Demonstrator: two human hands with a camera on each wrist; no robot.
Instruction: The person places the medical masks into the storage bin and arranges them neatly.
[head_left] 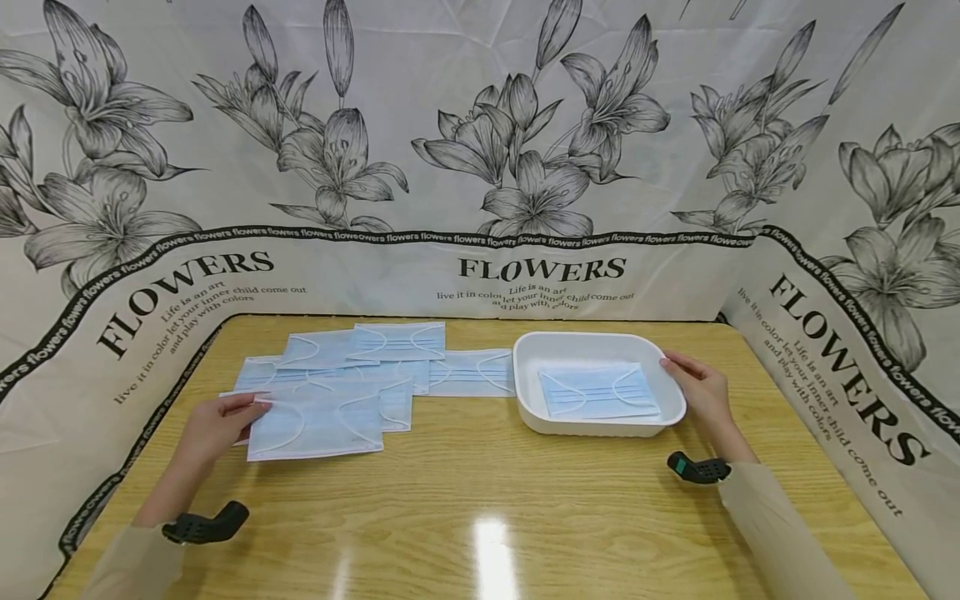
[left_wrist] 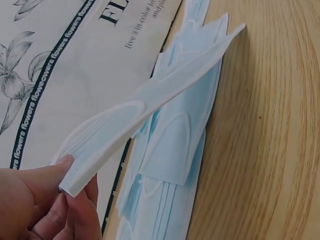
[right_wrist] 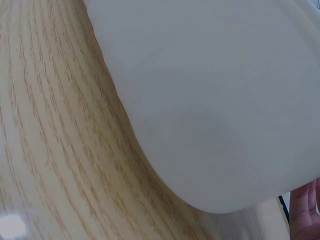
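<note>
Woodgrain table (head_left: 420, 483), flowered cloth (head_left: 420, 200) behind, blue mask (head_left: 318, 427) in pinch of left hand (head_left: 216, 425), white tray (head_left: 600, 428) in grip of right hand (head_left: 703, 393)

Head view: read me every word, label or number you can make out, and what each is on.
"FLOWERS": large, three times on the patterned cloth.
"Life is an art", "live it in color let your inner child come out", "and play with colors": small, under each heading; the middle copy is distorted.
"flowers flowers", repeated: black band on the cloth.
Mask in left hand: any marking too faint to read.
White tray: none visible.
</note>
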